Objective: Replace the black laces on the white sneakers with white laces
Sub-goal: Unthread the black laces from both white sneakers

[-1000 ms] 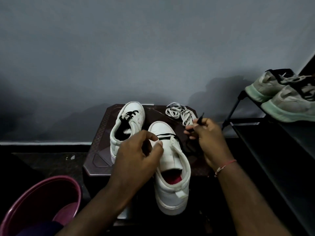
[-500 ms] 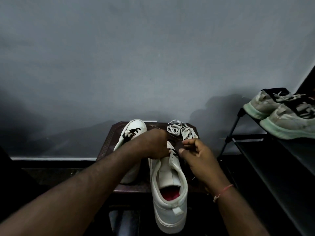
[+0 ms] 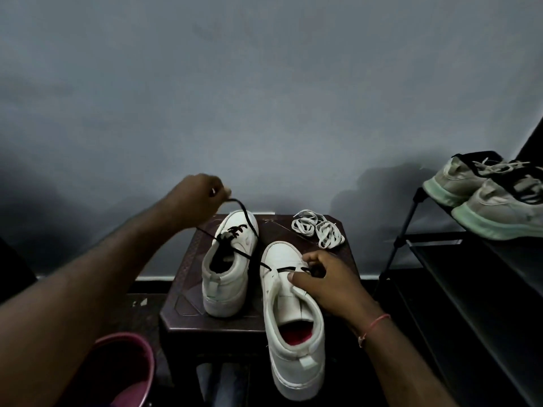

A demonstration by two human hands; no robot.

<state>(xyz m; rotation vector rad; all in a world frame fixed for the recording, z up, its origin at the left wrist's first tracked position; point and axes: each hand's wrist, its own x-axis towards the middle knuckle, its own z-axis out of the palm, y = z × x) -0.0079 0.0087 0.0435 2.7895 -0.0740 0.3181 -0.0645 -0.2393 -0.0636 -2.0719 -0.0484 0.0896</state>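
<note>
Fingers of the left hand are pinching a thin black lace; right hand fingers are gripping the nearer white leather sneaker.

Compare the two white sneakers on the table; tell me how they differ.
The left sneaker has black lacing crossed near its toe; the right sneaker shows one black bar. The left sneaker sits wholly on the table; the right sneaker's heel overhangs its near edge. The right hand grips the right sneaker; no hand holds the left sneaker. Both are white, toes toward the wall.
</note>
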